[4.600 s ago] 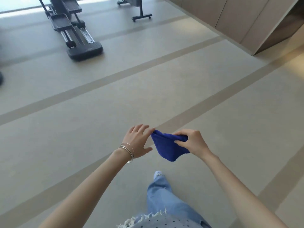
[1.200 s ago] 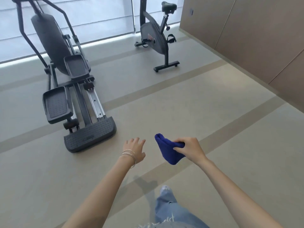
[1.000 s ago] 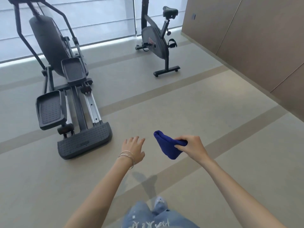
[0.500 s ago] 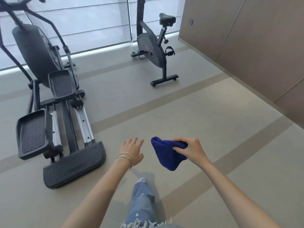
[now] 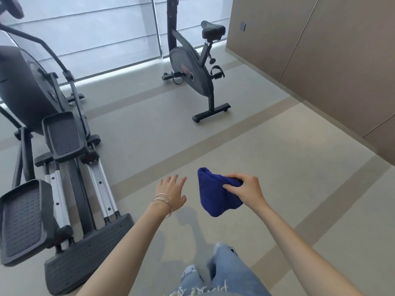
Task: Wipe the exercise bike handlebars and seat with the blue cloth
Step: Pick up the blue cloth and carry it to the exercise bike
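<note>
While right hand point(image 5: 245, 190) pinches blue cloth point(image 5: 215, 193), open floor point(image 5: 267, 150) ahead

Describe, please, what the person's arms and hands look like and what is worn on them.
Both forearms are bare, with no sleeves, gloves or watch in view. The left hand has several thin metal bangles, silver and gold in tone, loose around its wrist. The right hand and its wrist carry nothing. No rings can be made out on either hand.

Bright daylight thru window blinds point(image 5: 96, 33), wide-angle warp.
</note>
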A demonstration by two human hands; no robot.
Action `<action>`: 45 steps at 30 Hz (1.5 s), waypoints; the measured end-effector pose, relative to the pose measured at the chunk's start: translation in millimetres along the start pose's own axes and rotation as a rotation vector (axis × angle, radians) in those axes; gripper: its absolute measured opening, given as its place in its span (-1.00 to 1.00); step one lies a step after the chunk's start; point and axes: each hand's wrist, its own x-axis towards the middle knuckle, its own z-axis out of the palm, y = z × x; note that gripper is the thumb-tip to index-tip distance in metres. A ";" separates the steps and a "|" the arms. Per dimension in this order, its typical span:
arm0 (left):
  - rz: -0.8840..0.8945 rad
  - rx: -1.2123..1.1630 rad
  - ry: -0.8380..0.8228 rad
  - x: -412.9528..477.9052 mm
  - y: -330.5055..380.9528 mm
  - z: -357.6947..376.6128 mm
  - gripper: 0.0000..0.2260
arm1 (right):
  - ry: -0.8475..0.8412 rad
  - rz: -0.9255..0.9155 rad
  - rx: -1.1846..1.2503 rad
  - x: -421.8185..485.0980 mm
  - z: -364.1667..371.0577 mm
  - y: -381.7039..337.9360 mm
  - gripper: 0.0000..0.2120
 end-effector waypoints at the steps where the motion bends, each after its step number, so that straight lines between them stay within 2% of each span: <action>1: -0.004 0.002 -0.008 12.1 -3.2 -1.3 -0.42 | -0.001 0.006 0.002 14.4 -1.1 0.8 -0.77; 7: -0.021 0.053 -0.056 97.8 -11.4 -25.8 -0.42 | -0.077 -0.006 -0.048 113.6 -16.7 5.0 -0.70; 13: -0.033 0.027 -0.002 203.2 0.6 -86.6 -0.44 | -0.056 -0.040 -0.058 230.5 -55.6 -7.4 -0.61; 18: -0.067 -0.020 0.024 275.9 13.7 -118.3 -0.43 | -0.046 -0.051 -0.067 311.5 -82.7 -9.3 -0.64; 22: -0.091 -0.031 -0.023 315.9 10.3 -128.7 -0.45 | -0.060 -0.018 -0.067 355.0 -88.7 -5.8 -0.68; 32: -0.084 -0.051 -0.077 447.0 -37.7 -166.8 -0.48 | -0.160 -0.034 -0.134 493.0 -76.5 -15.6 -0.73; 36: -0.073 -0.042 -0.055 513.2 -76.7 -205.4 -0.48 | -0.120 -0.059 -0.153 568.0 -64.4 -40.8 -0.79; 45: -0.038 -0.006 -0.036 637.3 -139.0 -273.2 -0.48 | -0.030 -0.062 -0.094 706.0 -43.0 -87.7 -0.75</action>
